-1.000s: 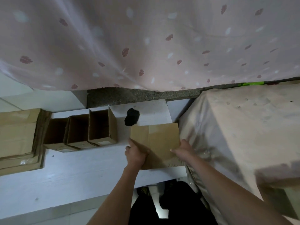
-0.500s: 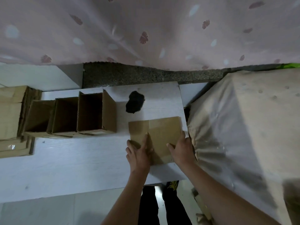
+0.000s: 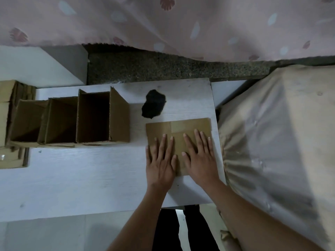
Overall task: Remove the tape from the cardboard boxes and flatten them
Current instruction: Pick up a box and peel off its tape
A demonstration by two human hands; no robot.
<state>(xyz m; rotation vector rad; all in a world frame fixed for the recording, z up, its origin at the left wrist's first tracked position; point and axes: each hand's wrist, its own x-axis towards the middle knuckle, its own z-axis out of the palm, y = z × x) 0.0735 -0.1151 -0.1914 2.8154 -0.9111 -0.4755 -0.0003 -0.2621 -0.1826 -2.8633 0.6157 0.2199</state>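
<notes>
Cardboard box [image 3: 178, 131], already collapsed into a flat brown panel, lies right of centre in the head view, on the white table [image 3: 87, 171] close to its right edge. Both hands rest palm-down on its lower half: the left hand [image 3: 160, 160] on the left part and the right hand [image 3: 200, 156] on the right, fingers straight and spread, pressing rather than pinching anything. A strip along the panel's fold line may be tape, but I cannot tell for certain. Three open boxes [image 3: 72, 120] stand in a row at middle left, with a stack of flattened cardboard [image 3: 9, 124] at the far left edge and a dark lump [image 3: 153, 104] just above the panel. The likely trouble is spring-back: if the creases are not fully crushed, the panel could pop up once the pressure lifts. Because it sits near the table's right edge, an uneven push might slide it off toward the covered bulk [image 3: 272, 142] beside it. Any tape left on could also hold a fold stiff.
</notes>
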